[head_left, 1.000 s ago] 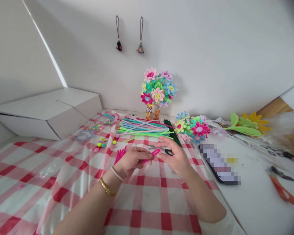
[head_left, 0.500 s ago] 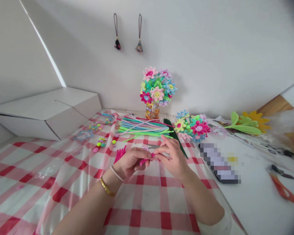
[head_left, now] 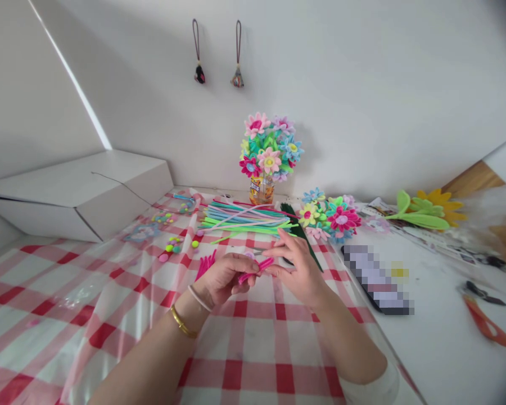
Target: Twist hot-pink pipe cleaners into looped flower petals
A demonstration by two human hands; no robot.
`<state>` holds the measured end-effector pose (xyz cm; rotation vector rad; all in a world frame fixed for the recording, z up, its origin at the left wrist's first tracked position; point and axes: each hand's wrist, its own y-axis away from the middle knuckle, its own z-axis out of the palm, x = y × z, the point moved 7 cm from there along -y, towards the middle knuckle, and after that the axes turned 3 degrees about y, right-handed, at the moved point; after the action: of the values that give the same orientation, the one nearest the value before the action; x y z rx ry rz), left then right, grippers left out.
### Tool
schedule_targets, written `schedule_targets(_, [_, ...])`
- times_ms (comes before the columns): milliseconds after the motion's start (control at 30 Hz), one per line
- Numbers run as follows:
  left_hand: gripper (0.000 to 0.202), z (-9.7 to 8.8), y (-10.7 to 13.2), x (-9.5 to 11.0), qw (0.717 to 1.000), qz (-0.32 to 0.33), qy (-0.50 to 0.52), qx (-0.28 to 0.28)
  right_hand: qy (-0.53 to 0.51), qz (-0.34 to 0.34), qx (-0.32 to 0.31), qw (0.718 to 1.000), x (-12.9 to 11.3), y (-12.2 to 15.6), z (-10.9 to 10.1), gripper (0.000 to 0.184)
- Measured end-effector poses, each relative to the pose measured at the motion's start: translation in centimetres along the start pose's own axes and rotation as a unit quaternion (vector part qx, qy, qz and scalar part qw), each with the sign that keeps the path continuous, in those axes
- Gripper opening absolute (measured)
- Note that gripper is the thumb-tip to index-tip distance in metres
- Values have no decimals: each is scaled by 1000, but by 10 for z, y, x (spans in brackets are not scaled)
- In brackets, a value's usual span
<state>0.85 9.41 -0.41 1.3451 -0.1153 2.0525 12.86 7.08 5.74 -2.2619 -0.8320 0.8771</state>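
Observation:
Over the red-and-white checked tablecloth, my left hand and my right hand meet, both pinching a short bent pink pipe cleaner. Left fingers are curled round its left end; the right thumb and fingers pinch its right end, the other fingers raised. Small grey scissors lie on the cloth just behind the hands. A few pink pipe cleaner pieces lie left of my left hand.
A bundle of coloured pipe cleaners lies behind. A jar of pipe-cleaner flowers stands by the wall, more flowers to its right. A phone and orange scissors lie right; a white box sits left.
The hands have stayed together on the pink pipe cleaner, shifting slightly; the right fingers have worked along its right end. The view has tilted down a little.

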Motion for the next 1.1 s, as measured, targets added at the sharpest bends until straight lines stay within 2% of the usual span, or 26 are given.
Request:
schedule_targets(167, [10, -1, 1, 0, 1000, 3, -23, 3, -16, 14, -32, 999, 1, 1, 6, 79])
schedule_targets(500, [7, -5, 0, -1, 998, 21, -53, 17, -73, 54, -48, 995, 7, 6, 11, 71])
schedule_targets(767, [12, -1, 2, 1, 1000, 12, -29, 2, -8, -36, -19, 999, -6, 1, 7, 71])
schedule_targets(1100, [12, -2, -1, -9, 999, -30, 19, 3, 40, -68, -18, 997, -11, 2, 9, 73])
